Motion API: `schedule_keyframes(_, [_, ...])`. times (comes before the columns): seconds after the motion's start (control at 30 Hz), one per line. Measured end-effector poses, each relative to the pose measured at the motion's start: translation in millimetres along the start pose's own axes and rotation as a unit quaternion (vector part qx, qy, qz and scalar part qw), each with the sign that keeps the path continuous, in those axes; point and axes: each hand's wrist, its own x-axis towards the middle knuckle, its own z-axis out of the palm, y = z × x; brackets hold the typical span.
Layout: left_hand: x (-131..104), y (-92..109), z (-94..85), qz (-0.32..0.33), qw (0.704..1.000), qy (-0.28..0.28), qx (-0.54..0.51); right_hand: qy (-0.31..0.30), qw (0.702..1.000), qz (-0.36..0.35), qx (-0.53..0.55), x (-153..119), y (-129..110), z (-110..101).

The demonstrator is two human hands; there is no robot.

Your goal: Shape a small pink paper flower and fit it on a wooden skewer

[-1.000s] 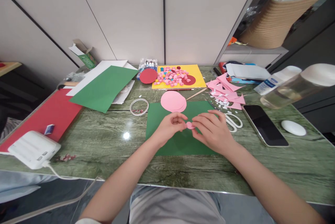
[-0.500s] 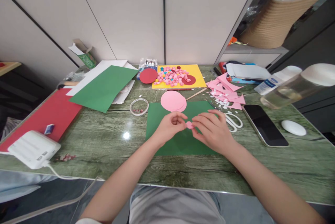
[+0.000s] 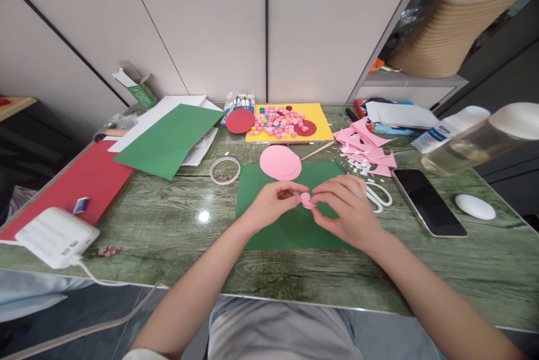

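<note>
Person at the table's got a tiny bit of pink paper [image 3: 306,200] pinched in both hands, looks like two overlapping rounds from where I'm standing. Left hand [image 3: 273,204] has it by thumb and fingertips on one side, right hand [image 3: 348,211] grips the other edge. It's right over the green sheet [image 3: 290,232], just below the big pink circles [image 3: 278,162]. White-handled scissors [image 3: 381,197] are next to the right hand, with a phone [image 3: 429,203] beyond those.
</note>
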Motion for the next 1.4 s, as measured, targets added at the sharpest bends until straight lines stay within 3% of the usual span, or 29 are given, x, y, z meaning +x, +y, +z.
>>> schedule_keyframes(0.3, [-4.0,10.8,-0.3,-0.004,0.993,-0.072,-0.096,0.001,0.988,0.049,0.144,3.5,-6.0,-9.7])
schedule_keyframes(0.47, [-4.7,9.0,-0.6,0.010,0.992,-0.078,-0.098,0.005,0.985,0.049,0.167,5.8,-7.9,-13.1])
schedule_keyframes(0.93, [-2.5,0.1,4.7,0.012,0.990,-0.020,-0.136,0.035,0.994,-0.089,-0.059,1.9,-8.2,-11.9])
schedule_keyframes(1.4, [-6.8,9.5,11.5,-0.008,0.998,-0.012,-0.057,0.027,0.989,-0.114,-0.093,-2.0,-6.8,-12.0])
